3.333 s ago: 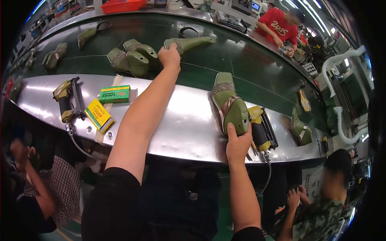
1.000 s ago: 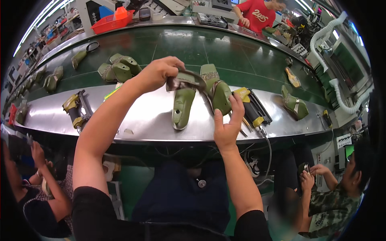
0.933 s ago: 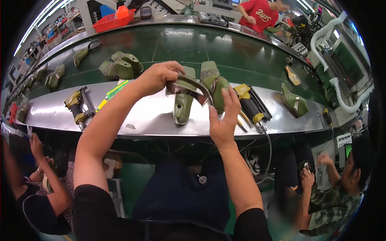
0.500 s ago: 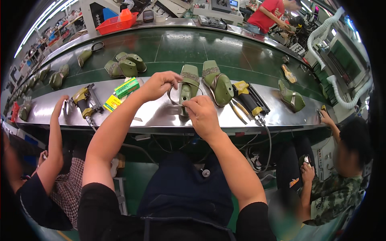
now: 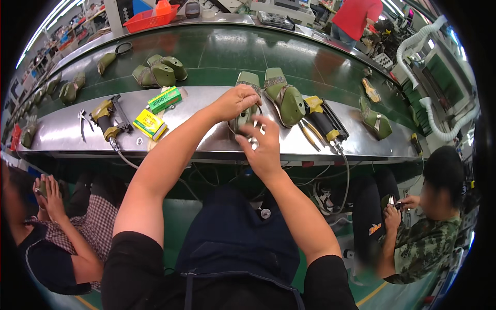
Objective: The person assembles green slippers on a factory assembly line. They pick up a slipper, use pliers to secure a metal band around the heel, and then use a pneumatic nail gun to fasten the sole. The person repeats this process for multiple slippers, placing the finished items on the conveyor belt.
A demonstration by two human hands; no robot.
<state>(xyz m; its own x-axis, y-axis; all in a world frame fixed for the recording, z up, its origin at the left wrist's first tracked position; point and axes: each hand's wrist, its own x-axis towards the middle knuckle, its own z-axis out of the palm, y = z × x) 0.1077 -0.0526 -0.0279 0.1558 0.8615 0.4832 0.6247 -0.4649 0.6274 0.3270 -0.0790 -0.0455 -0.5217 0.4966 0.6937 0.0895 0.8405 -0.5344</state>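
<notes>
In the head view, our last [image 5: 248,78], a green foot form, sits in the middle of the near bench [image 5: 59,129], toe pointing far and heel toward us, mostly covered by our hands. A thin dark strap [image 5: 260,109] shows just under our left fingertips, over the last.

Our left hand [image 5: 240,102] comes in from the left above the last, fingertips drawn together, and seems to pinch the strap. Our right hand [image 5: 262,143] is on the near right of the heel, its thumb and fingers parted; they are blurred, so we cannot tell whether they touch the strap.

We judge the strap light, thin and springy, likely to twist or slip, so a fingertip pinch at its edges should suit it, kept off any glittery trim. The last looks hard, smooth and fairly solid; it could slide on the shiny metal, and we would steady it around the heel rather than by the decorated band across the toe.

Just to the right stands a second last [image 5: 285,101], then the pliers [image 5: 311,135] and a gun [image 5: 324,118].
</notes>
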